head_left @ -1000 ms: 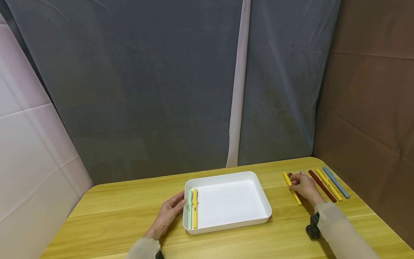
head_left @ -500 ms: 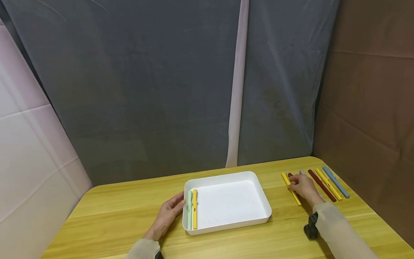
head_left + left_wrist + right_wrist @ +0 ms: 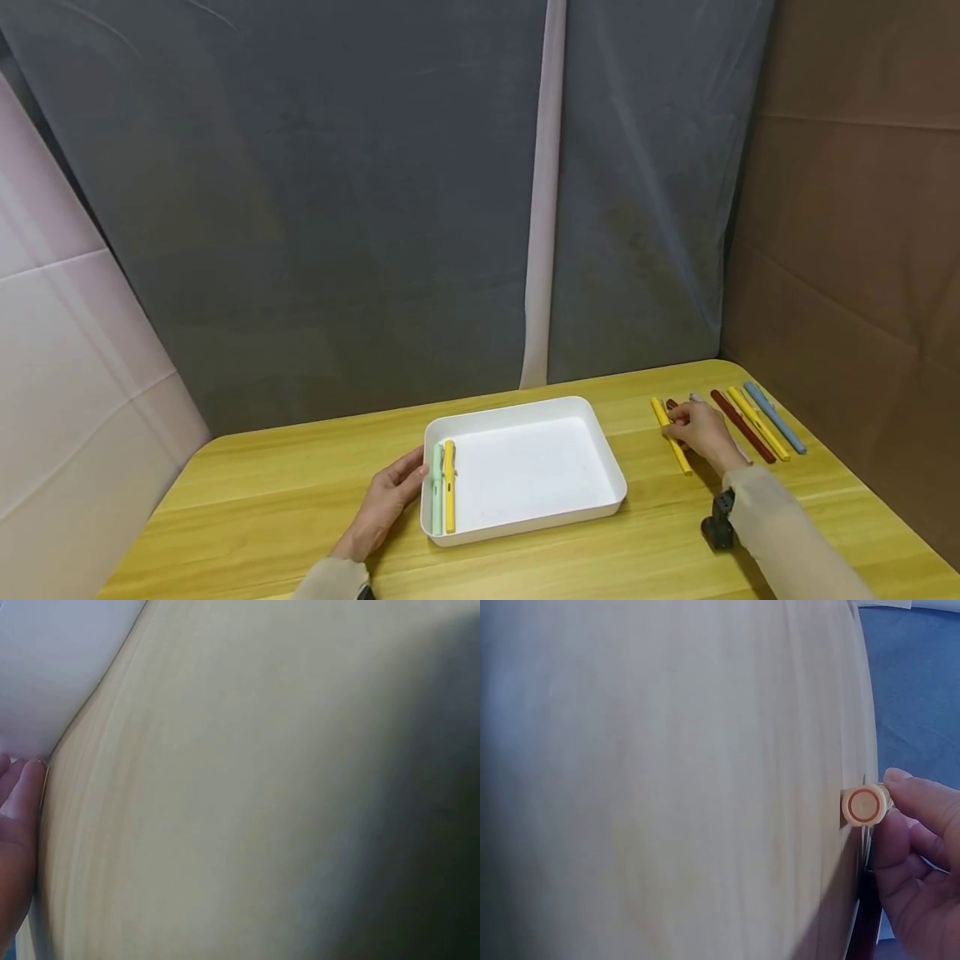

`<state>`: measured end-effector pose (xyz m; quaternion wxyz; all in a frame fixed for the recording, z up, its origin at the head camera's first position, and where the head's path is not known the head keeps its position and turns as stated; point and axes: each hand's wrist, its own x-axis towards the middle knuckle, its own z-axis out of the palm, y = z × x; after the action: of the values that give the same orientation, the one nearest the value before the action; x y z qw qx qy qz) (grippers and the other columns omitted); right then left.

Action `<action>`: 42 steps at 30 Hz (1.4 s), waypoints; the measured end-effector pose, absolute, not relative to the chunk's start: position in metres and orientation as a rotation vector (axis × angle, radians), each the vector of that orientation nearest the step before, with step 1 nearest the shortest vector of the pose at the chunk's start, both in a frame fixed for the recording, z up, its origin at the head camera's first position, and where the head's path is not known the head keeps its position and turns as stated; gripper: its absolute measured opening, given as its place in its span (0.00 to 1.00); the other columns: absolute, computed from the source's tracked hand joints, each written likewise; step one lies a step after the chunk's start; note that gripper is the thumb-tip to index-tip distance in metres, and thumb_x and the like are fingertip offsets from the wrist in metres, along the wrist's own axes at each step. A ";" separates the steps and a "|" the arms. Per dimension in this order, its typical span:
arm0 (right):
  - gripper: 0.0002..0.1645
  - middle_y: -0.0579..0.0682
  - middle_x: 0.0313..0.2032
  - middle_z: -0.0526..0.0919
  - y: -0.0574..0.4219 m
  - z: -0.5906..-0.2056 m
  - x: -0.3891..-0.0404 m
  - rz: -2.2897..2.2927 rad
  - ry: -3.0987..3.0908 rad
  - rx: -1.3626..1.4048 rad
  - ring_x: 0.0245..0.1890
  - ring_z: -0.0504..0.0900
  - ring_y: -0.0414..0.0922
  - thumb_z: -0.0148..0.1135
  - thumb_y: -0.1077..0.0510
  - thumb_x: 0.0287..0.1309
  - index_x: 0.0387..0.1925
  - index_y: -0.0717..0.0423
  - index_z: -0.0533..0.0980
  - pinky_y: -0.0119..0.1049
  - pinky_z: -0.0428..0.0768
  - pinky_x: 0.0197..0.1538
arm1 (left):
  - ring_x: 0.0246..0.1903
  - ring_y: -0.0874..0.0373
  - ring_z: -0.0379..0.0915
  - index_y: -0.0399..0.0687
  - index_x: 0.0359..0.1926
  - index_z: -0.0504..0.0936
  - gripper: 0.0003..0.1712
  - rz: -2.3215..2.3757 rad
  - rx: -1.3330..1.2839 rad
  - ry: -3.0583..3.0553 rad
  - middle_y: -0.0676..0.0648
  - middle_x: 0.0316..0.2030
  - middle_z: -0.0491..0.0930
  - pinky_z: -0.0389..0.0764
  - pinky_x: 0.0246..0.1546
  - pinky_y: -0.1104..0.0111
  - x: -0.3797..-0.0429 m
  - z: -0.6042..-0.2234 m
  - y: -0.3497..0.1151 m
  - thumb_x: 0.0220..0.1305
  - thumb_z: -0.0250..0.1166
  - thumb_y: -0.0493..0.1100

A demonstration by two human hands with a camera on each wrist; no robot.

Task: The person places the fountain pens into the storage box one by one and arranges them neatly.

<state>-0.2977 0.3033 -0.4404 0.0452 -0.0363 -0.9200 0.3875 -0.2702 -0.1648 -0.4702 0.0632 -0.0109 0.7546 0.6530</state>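
Note:
In the head view, my left hand (image 3: pixel 385 500) rests with extended fingers against the left wall of a white tray (image 3: pixel 525 527); its thumb is at the rim. Inside the tray, a mint-green pen (image 3: pixel 437 492) and a yellow pen with a clip (image 3: pixel 450 487) lie side by side along the left wall. To the right of the tray, my right hand (image 3: pixel 701 432) pinches another yellow pen (image 3: pixel 679 454) lying on the table. That pen's round end (image 3: pixel 864 806) faces the right wrist camera, fingertips right beside it. A dark red pen (image 3: pixel 671 404) is partly hidden behind the fingers.
Right of my right hand lie a dark red pen (image 3: pixel 742 425), a yellow pen (image 3: pixel 759 423) and a blue pen (image 3: pixel 776 418), roughly parallel. A pale lilac tip (image 3: pixel 696 397) shows behind the hand. Grey cloth (image 3: pixel 375 208) hangs behind the wooden table (image 3: pixel 285 475).
The view has shifted slightly. My right hand and the yellow pen at its fingers have moved a little to the left; my left hand stays at the tray.

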 end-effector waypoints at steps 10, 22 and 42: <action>0.10 0.58 0.28 0.82 0.299 -0.442 -0.299 1.125 -2.814 -0.165 0.22 0.77 0.42 0.66 0.65 0.57 0.36 0.72 0.80 0.34 0.81 0.26 | 0.69 0.43 0.62 0.36 0.71 0.62 0.32 1.967 -0.043 2.286 0.35 0.71 0.62 0.71 0.68 0.57 -0.270 -0.469 -0.165 0.72 0.57 0.44; 0.08 0.59 0.30 0.81 0.296 -0.443 -0.301 1.029 -2.829 -0.263 0.25 0.74 0.46 0.66 0.62 0.54 0.30 0.67 0.79 0.32 0.73 0.25 | 0.69 0.43 0.62 0.35 0.72 0.60 0.31 1.984 -0.018 2.264 0.34 0.71 0.61 0.74 0.66 0.59 -0.270 -0.469 -0.166 0.73 0.55 0.42; 0.12 0.61 0.32 0.83 0.293 -0.444 -0.300 1.058 -2.780 -0.351 0.29 0.76 0.49 0.65 0.60 0.54 0.34 0.69 0.79 0.33 0.72 0.30 | 0.69 0.43 0.62 0.37 0.71 0.62 0.31 1.977 -0.042 2.274 0.36 0.71 0.63 0.72 0.67 0.57 -0.270 -0.470 -0.164 0.72 0.57 0.43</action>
<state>-0.3004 0.2928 -0.4440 0.0734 -0.1170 -0.9256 0.3523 -0.2705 -0.1643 -0.4702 0.0642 -0.0138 0.7530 0.6547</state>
